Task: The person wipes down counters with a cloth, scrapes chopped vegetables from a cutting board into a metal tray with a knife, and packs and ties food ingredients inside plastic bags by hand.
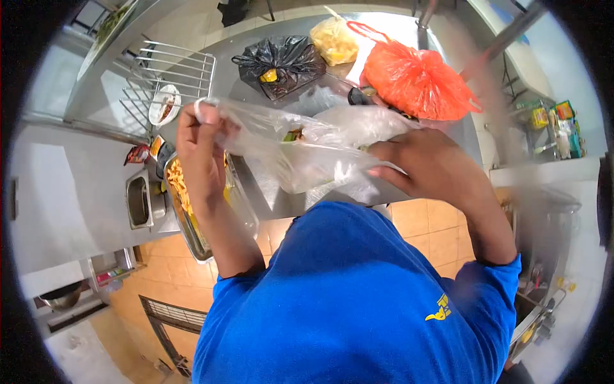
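A clear plastic bag is stretched between my two hands above the steel counter. Its upper left corner is pinched by the thumb and fingers of my left hand. On the other side my right hand grips the bag, its fingertips partly hidden in the folds. Through the plastic I see something green and brown, too blurred to name. Behind the bag stand a knotted black plastic bag, a bag of yellowish contents and a red plastic bag.
Left of the bag is a steel tray with yellow-orange pieces. A wire rack and a white dish stand at the upper left, with a small steel container below. Packets lie at the far right.
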A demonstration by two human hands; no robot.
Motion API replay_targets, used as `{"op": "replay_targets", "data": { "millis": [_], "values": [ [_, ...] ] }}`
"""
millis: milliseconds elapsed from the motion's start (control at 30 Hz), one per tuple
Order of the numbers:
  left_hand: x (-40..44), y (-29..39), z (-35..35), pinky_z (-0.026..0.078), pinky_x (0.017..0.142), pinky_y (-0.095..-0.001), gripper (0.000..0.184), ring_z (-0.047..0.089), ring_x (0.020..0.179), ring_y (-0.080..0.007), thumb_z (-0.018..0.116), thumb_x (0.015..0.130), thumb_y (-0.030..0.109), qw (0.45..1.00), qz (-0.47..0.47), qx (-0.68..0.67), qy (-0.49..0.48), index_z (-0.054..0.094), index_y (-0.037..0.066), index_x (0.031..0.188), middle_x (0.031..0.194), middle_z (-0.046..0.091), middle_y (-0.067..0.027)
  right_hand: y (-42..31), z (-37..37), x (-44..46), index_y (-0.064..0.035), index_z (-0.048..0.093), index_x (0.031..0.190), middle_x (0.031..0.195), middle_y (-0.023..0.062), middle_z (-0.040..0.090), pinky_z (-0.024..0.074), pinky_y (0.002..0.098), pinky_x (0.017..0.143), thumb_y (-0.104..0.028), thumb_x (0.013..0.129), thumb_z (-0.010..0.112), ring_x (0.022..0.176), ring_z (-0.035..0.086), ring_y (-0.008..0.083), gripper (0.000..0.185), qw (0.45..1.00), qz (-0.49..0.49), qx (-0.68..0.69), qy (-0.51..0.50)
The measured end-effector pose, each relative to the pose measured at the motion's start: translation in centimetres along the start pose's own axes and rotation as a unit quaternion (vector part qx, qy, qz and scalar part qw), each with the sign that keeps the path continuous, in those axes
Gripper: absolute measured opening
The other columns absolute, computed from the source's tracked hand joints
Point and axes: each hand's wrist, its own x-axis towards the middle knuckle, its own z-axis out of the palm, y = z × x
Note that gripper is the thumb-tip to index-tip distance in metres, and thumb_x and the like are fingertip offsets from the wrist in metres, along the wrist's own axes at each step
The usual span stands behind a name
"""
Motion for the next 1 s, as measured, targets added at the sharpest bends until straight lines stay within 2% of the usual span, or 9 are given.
{"op": "replay_targets", "data": {
  "millis": [167, 300, 367, 467, 567, 667, 767, 867, 1000],
  "values": [
    [0.8, -2.6, 0.0, 0.036, 0.095, -0.0347, 0.032, 0.044, 0.111, -0.0169, 0.069, 0.078, 0.007, 0.961, 0.095, 0.26, -0.013, 0.048, 0.005, 0.101, 0.126, 0.039, -0.007, 0.6, -2.6, -2.0, -0.0064, 0.063, 0.088, 0.098, 0.0082, 0.057, 0.0452, 0.0375, 0.075, -0.028, 0.074, 0.066, 0.095, 0.054, 0.0256, 0.025, 0.992, 0.029, -0.12, 0.038],
    [0.9, -4.6, 2.4, 0.033, 0.099, -0.0363, 0.047, 0.041, 0.12, -0.0205, 0.069, 0.077, 0.006, 0.973, 0.164, 0.132, -0.094, 0.043, 0.007, 0.116, 0.134, 0.039, -0.0099, 2.1, -2.9, -2.3, -0.0106, 0.066, 0.074, 0.102, 0.0042, 0.054, 0.0432, 0.0331, 0.077, -0.024, 0.073, 0.062, 0.102, 0.048, 0.0205, 0.014, 0.957, 0.035, -0.282, 0.061],
    [1.1, -5.4, 4.1, 0.038, 0.095, -0.035, 0.054, 0.045, 0.117, -0.0202, 0.065, 0.078, 0.003, 0.961, 0.157, 0.19, -0.127, 0.039, 0.009, 0.126, 0.134, 0.04, -0.0112, 3.7, -2.6, -1.8, -0.0136, 0.067, 0.07, 0.102, 0.0002, 0.054, 0.0389, 0.029, 0.077, -0.02, 0.068, 0.063, 0.104, 0.045, 0.0163, 0.008, 0.927, -0.026, -0.352, 0.124],
    [0.6, -6.5, 6.4, 0.044, 0.087, -0.0326, 0.069, 0.053, 0.102, -0.0189, 0.06, 0.081, 0.001, 0.957, 0.098, 0.212, -0.169, 0.024, 0.01, 0.14, 0.117, 0.05, -0.0122, 4.8, -3.1, -1.7, -0.0126, 0.068, 0.072, 0.096, -0.0003, 0.055, 0.0409, 0.032, 0.077, -0.02, 0.07, 0.062, 0.1, 0.048, 0.0189, 0.009, 0.908, -0.06, -0.414, 0.002],
    [0.8, -6.6, 6.3, 0.046, 0.075, -0.0272, 0.075, 0.056, 0.085, -0.0156, 0.049, 0.083, -0.003, 0.973, 0.042, 0.135, -0.181, 0.012, 0.012, 0.146, 0.101, 0.056, -0.0109, 4.1, -5.9, -1.9, -0.0109, 0.067, 0.072, 0.088, 0.0005, 0.056, 0.0423, 0.0352, 0.078, -0.026, 0.071, 0.064, 0.092, 0.051, 0.0223, 0.015, 0.972, -0.156, -0.174, -0.027],
    [1.0, -5.2, 5.4, 0.04, 0.06, -0.0214, 0.062, 0.047, 0.066, -0.0103, 0.037, 0.081, -0.005, 0.985, -0.008, 0.059, -0.164, 0.022, 0.012, 0.138, 0.091, 0.056, -0.0102, 1.7, -7.5, -1.9, -0.0057, 0.052, 0.06, 0.085, 0.0041, 0.059, 0.0445, 0.0381, 0.072, -0.03, 0.065, 0.072, 0.086, 0.052, 0.0246, 0.031, 0.942, -0.323, 0.076, 0.048],
    [1.8, -6.5, 4.8, 0.036, 0.058, -0.0198, 0.043, 0.042, 0.063, -0.0067, 0.038, 0.083, -0.001, 0.981, -0.026, 0.027, -0.189, 0.021, 0.015, 0.118, 0.086, 0.056, -0.0108, 1.4, -6.1, -1.2, -0.0066, 0.049, 0.064, 0.078, 0.0032, 0.056, 0.0429, 0.0383, 0.072, -0.035, 0.063, 0.072, 0.083, 0.051, 0.0239, 0.036, 0.941, -0.321, 0.099, 0.043],
    [1.1, -6.9, 5.8, 0.037, 0.058, -0.0205, 0.043, 0.041, 0.062, -0.0063, 0.039, 0.085, 0.0, 0.962, -0.046, 0.052, -0.265, 0.02, 0.013, 0.123, 0.088, 0.057, -0.0109, 2.2, -9.0, -1.6, -0.0074, 0.051, 0.065, 0.071, 0.0027, 0.055, 0.042, 0.0376, 0.072, -0.035, 0.059, 0.073, 0.084, 0.051, 0.0242, 0.036, 0.971, -0.233, -0.056, -0.011],
    [0.4, -6.0, 6.6, 0.039, 0.058, -0.0226, 0.038, 0.039, 0.058, -0.0064, 0.047, 0.093, 0.021, 0.955, -0.108, 0.015, -0.276, 0.042, 0.004, 0.126, 0.107, 0.061, -0.012, 4.4, -9.9, -1.6, -0.0066, 0.06, 0.07, 0.071, 0.0018, 0.059, 0.0434, 0.0361, 0.075, -0.021, 0.059, 0.076, 0.084, 0.054, 0.0242, 0.024, 0.979, -0.19, 0.01, -0.073]
  ]
}}
